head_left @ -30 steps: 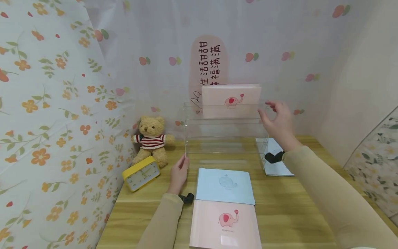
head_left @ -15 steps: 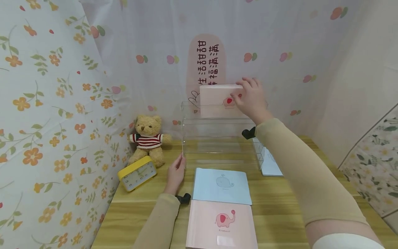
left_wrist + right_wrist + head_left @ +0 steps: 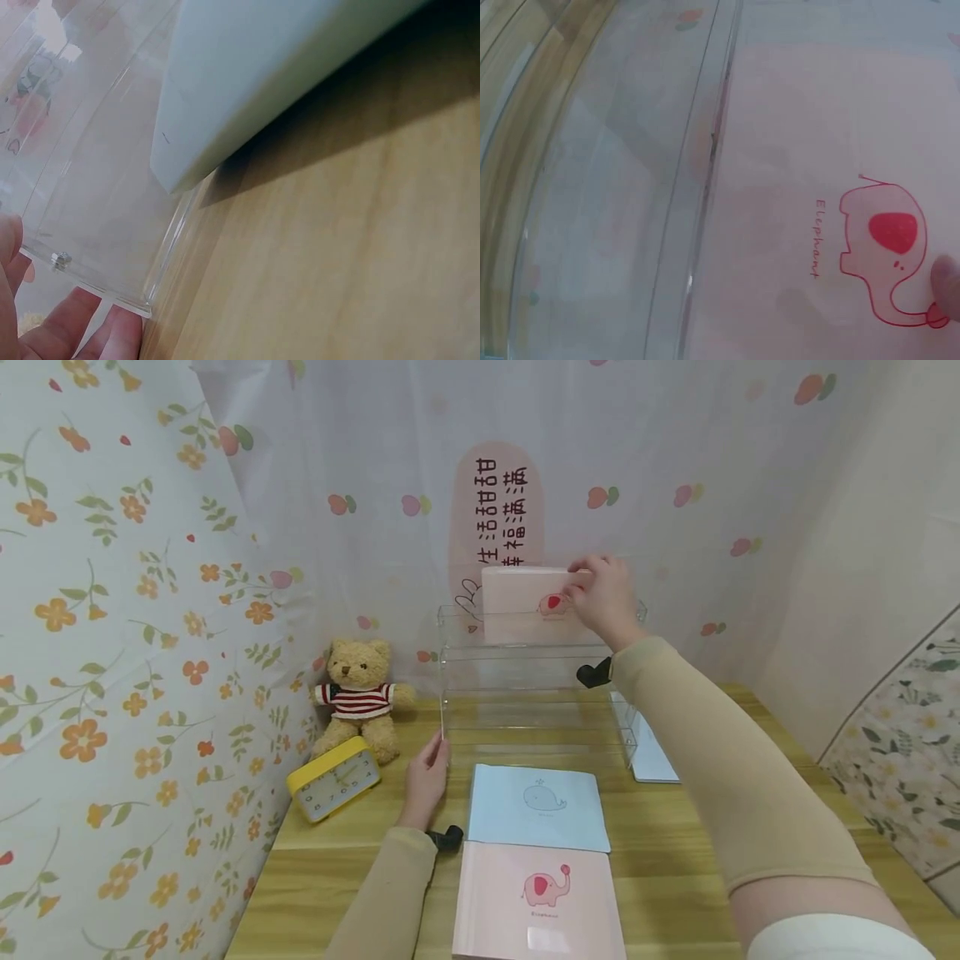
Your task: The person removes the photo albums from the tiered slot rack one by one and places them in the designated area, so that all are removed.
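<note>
A pink notebook with an elephant drawing (image 3: 513, 602) stands upright in the top tier of a clear acrylic rack (image 3: 442, 693). My right hand (image 3: 606, 602) pinches its upper right corner, the thumb (image 3: 948, 289) on the front cover beside the elephant's trunk and the fingers over the top edge. Low down on the rack's left side, my left hand (image 3: 426, 781) grips the side panel; the left wrist view has its fingers (image 3: 67, 322) at the clear panel's edge, near a small metal screw. In front of the rack lies a light blue whale notebook (image 3: 538, 810).
Nearest me, another pink elephant notebook (image 3: 536, 902) lies flat on the wooden table (image 3: 675, 877). Right of the rack is a light blue notebook (image 3: 654, 752), partly behind my right arm. A teddy bear (image 3: 358, 697) and a yellow clock (image 3: 335, 781) stand at left.
My right hand has moved left from the rack's upper right corner to the pink notebook's corner and now pinches it. The left hand stays on the rack's side.
</note>
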`<action>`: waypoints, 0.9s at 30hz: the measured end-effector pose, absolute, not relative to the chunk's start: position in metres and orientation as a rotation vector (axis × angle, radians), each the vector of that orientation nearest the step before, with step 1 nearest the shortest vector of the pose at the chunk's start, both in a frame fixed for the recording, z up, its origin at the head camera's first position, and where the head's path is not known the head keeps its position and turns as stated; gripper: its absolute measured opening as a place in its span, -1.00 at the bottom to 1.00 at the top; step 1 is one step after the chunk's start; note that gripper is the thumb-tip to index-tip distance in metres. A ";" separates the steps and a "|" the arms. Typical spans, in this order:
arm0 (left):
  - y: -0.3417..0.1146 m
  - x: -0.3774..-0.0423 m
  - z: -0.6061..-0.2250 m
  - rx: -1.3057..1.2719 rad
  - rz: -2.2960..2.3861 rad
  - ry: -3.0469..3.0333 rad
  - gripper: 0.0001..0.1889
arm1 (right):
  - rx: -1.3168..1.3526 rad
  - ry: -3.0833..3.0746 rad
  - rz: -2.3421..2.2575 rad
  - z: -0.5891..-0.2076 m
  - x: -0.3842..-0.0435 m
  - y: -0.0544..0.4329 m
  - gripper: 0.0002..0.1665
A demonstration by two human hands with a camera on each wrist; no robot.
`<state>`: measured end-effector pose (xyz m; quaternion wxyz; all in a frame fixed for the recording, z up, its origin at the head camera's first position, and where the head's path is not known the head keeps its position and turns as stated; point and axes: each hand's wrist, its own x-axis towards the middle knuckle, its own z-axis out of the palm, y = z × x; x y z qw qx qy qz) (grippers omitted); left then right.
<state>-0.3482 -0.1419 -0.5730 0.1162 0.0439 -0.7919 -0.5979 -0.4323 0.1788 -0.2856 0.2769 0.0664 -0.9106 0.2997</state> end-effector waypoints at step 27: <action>-0.143 -0.349 -0.574 0.123 -1.766 -2.304 -0.53 | 0.115 -2.035 1.050 -0.258 -0.358 0.188 -0.78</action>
